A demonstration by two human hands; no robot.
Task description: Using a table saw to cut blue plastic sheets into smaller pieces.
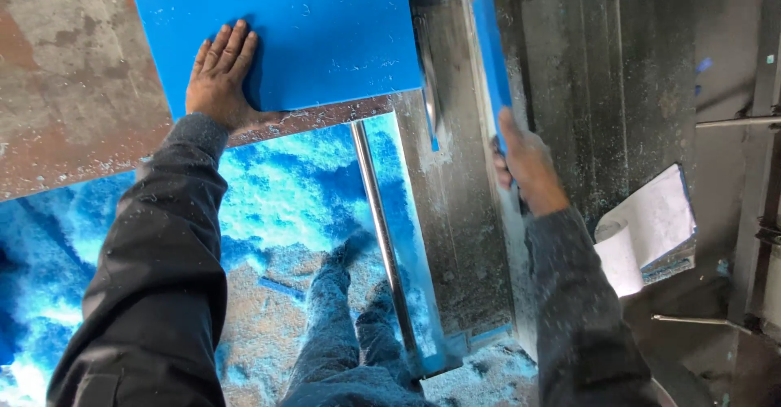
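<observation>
I am pressing my flat, open left hand (221,77) on the smooth blue plastic sheet (285,32) while my right hand (525,163) is gripping a thin blue offcut strip (491,57).

blue sheet (301,32) | blue strip (491,57) | rusty brown table (73,89) | blue shavings (285,187) | white roll (643,228)

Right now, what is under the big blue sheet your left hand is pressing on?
The blue sheet lies flat on a rusty metal table, with the left hand spread on its near corner. Below the table edge, blue shavings cover the floor. What the table holds directly beneath the sheet is covered.
</observation>
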